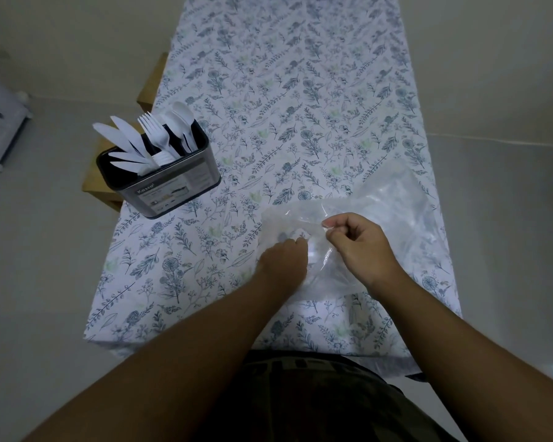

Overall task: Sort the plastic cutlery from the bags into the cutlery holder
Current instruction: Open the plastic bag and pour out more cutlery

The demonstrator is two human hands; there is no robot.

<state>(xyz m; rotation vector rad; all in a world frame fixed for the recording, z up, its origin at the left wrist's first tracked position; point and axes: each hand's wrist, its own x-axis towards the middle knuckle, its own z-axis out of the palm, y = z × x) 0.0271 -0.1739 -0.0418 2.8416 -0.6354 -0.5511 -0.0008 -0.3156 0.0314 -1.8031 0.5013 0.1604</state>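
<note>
The clear plastic bag (348,224) lies near the front right of the table (300,90), long axis running away to the right, mouth toward the person. Right hand (359,242) pinches its edge; left hand (283,258) grips the crumpled film. I'd spread the mouth wide before reaching in. The cutlery holder (160,177) sits well to the left.

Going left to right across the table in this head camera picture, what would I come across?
Cutlery holder with white knives, forks and spoons → left hand → right hand, both pinching the clear plastic bag, which stretches furthest right.
</note>
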